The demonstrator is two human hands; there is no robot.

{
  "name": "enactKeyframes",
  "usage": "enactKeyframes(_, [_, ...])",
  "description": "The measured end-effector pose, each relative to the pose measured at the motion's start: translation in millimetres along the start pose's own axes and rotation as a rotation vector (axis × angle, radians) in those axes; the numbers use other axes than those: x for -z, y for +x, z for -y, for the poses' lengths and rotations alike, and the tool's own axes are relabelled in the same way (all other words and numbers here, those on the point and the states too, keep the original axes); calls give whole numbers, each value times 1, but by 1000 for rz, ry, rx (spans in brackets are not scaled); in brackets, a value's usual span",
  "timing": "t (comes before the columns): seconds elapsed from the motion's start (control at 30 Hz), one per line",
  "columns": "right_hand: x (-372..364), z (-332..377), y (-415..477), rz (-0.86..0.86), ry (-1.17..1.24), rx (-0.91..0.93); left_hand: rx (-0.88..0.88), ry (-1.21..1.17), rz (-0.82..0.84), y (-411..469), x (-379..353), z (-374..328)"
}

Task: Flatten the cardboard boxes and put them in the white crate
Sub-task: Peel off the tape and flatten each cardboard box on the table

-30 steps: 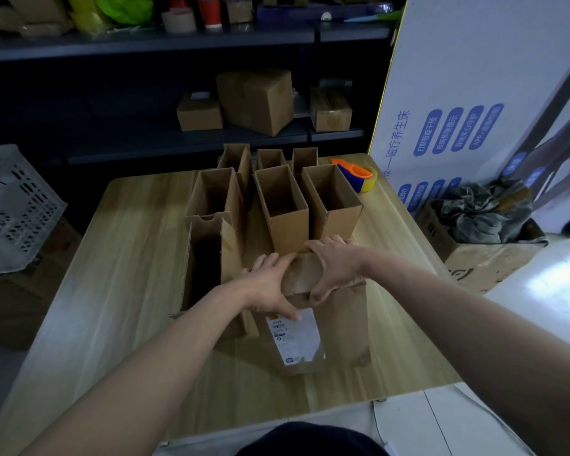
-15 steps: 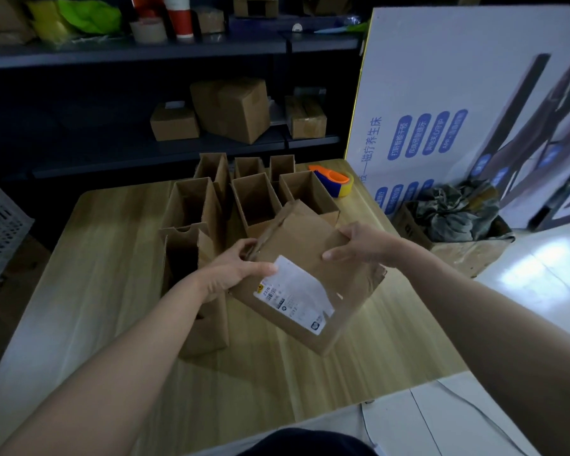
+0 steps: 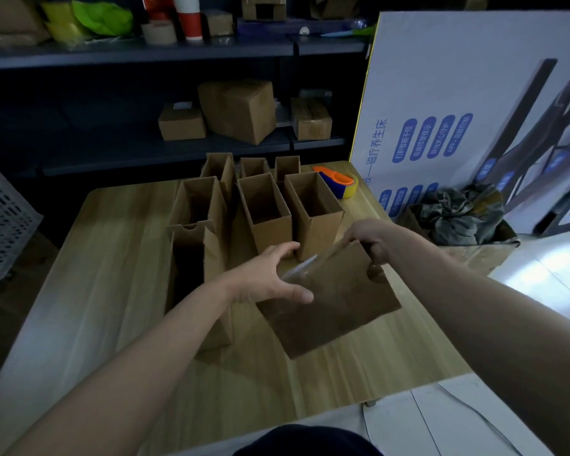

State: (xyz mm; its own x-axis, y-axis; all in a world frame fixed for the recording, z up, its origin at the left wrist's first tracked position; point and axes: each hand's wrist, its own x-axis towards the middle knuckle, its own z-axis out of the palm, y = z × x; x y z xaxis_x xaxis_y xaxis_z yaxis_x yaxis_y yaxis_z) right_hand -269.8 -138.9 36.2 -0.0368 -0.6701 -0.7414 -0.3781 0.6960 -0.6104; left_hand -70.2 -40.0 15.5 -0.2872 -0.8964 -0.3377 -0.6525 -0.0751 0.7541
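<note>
I hold a brown cardboard box [image 3: 333, 304] tilted above the wooden table [image 3: 112, 258], its plain side facing me. My left hand [image 3: 270, 278] grips its left edge, thumb on the near face. My right hand [image 3: 372, 238] grips its upper right corner, fingers curled over the edge. Several open cardboard boxes [image 3: 267, 209] stand upright behind it, and a taller one [image 3: 195, 278] stands at the left. The white crate [image 3: 0, 218] shows partly at the left edge of the view.
An orange and blue tape dispenser [image 3: 338, 182] lies at the table's far right corner. A large printed board [image 3: 458, 103] leans at the right, with a box of cloth [image 3: 461, 218] below it. Dark shelves [image 3: 165, 51] with boxes stand behind.
The box has been turned over in both hands: its white label no longer faces me. My right hand has shifted to the upper right corner. The view has turned slightly right.
</note>
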Motion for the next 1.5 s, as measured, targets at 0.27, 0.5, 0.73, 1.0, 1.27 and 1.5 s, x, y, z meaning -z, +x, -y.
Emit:
enactKeyframes(0.27, [0,-13,15,-52,272,-168,-113,613,-111,-9,-14,13])
enactKeyframes(0.5, [-10,-14,0,-90,212,-65,-25,570,-140,-9,-18,20])
enactKeyframes(0.73, [-30,2,-43,-26,-1056,697,104,438,-118,-3,-22,35])
enactKeyframes(1.0, [-46,-47,7,23,-1542,693,133,291,-136,-11,-28,33])
enactKeyframes(1.27, [-34,-57,18,36,-1466,731,47,75,-209,-6,-13,46])
enactKeyframes(1.5, [-35,-55,18,35,-1465,733,76,315,-284,-13,-8,38])
